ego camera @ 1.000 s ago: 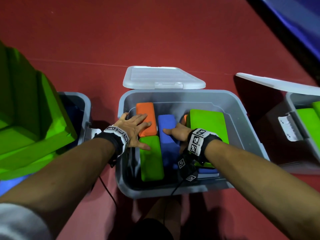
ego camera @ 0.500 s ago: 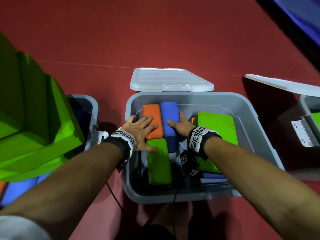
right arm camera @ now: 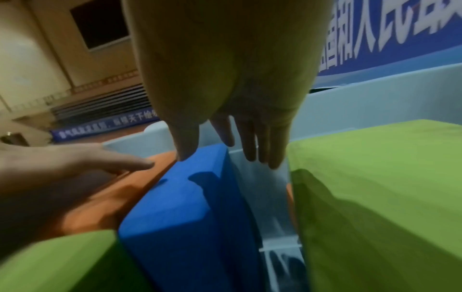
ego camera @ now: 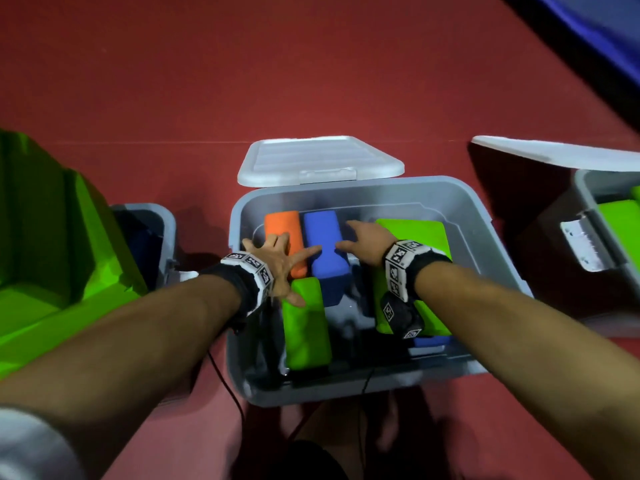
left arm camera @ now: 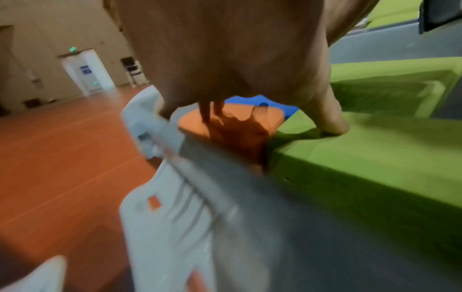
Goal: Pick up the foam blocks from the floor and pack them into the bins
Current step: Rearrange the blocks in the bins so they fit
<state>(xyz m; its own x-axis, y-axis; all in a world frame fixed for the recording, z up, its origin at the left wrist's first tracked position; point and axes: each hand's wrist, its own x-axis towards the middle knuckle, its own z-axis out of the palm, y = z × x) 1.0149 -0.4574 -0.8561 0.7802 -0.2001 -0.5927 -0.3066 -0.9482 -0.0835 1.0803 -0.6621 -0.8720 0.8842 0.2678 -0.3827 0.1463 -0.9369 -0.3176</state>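
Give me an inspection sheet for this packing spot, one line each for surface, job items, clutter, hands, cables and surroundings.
Surface: red floor, seam line across it.
Job's things: middle bin open, its lid behind it; inside, orange block, blue block, small green block, large green block. Right bin holds a green block. Left bin partly hidden.
Clutter: big green foam pieces at left.
Hands: left hand spread over the orange and small green blocks; right hand, fingers straight, beside the blue block.
Cables: black cable trailing from the left wrist.
Surroundings: blue mat edge; door; blue banner.
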